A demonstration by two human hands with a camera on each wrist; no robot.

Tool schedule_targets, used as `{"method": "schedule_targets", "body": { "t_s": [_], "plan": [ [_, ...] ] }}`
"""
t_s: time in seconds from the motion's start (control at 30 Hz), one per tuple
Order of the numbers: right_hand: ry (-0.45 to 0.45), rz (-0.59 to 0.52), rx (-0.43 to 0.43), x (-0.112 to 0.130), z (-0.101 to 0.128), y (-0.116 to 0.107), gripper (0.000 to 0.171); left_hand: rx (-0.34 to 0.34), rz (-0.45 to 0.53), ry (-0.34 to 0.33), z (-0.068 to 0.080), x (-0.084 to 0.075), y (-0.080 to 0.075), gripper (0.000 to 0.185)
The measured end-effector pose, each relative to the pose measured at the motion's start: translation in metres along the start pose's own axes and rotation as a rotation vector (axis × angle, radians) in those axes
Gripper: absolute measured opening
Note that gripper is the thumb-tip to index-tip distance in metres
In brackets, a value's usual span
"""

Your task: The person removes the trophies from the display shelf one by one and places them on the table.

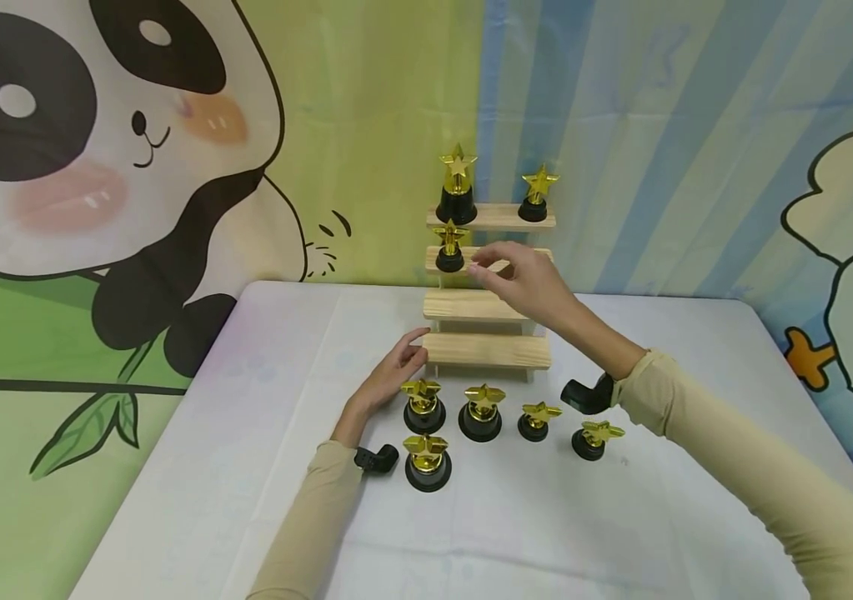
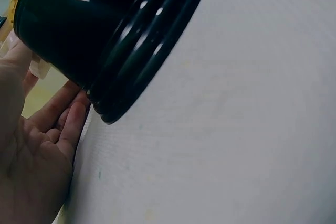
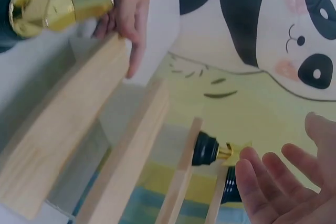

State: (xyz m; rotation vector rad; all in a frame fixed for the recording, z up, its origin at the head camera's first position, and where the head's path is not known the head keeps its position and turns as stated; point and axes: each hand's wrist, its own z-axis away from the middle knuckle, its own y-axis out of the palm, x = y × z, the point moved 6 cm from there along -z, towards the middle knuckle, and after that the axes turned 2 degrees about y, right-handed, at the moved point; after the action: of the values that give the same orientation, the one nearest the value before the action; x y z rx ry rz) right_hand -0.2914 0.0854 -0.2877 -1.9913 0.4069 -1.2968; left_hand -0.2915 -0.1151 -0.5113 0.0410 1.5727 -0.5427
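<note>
**Loading star trophies onto the stepped wooden shelf, three up so far**

My right hand [image 1: 519, 279] is up at the wooden step shelf [image 1: 488, 350], fingers loose and spread, holding nothing. It hovers just right of the small star trophy [image 1: 449, 247] that stands on the second step from the top. Looks to me like that one is placed and I'm letting go. Two more are on the top step: a tall star trophy [image 1: 457, 185] at the left end and a shorter one [image 1: 537, 194] at the right end.

My left hand [image 1: 394, 373] is flat-ish and relaxed on the white tablecloth [image 1: 246, 467], fingertips touching the left end of the shelf's bottom step, right beside the nearest trophy [image 1: 423, 405] in front of the shelf. It isn't gripping anything.

Five trophies are still on the table in front of the shelf, and the two lower steps are bare. My guess for the next move: bring a hand down to that front row, pinch one by its black base, keep it upright and set it on a step without bumping the ones already standing.
</note>
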Motion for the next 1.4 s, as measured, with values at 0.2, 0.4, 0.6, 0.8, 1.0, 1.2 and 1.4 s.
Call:
{"method": "schedule_targets", "body": {
  "t_s": [0.2, 0.4, 0.6, 0.8, 1.0, 1.2, 1.4],
  "plan": [
    [-0.003, 0.031, -0.023, -0.007, -0.025, -0.008, 0.037, -0.004, 0.003, -0.003, 0.001, -0.002, -0.001, 0.051],
    [0.063, 0.041, -0.019, -0.014, -0.045, -0.008, 0.044, 0.006, 0.004, -0.001, 0.0, 0.0, -0.001, 0.05],
    [0.073, 0.021, 0.007, -0.017, -0.064, -0.004, 0.054, -0.014, 0.012, 0.003, 0.002, -0.003, -0.001, 0.049],
    [0.173, 0.02, 0.016, -0.034, -0.06, -0.018, 0.058, 0.047, -0.002, 0.018, -0.009, -0.01, 0.018, 0.05],
    [0.182, 0.0, 0.027, -0.044, -0.057, -0.019, 0.06, 0.053, -0.012, 0.011, -0.009, -0.012, 0.026, 0.047],
    [0.147, 0.034, 0.034, -0.042, -0.064, -0.014, 0.058, 0.046, -0.013, 0.006, -0.01, -0.011, 0.024, 0.048],
    [0.13, 0.031, 0.043, -0.044, -0.065, -0.008, 0.05, 0.045, -0.012, 0.008, -0.011, -0.008, 0.025, 0.049]
  ]
}}
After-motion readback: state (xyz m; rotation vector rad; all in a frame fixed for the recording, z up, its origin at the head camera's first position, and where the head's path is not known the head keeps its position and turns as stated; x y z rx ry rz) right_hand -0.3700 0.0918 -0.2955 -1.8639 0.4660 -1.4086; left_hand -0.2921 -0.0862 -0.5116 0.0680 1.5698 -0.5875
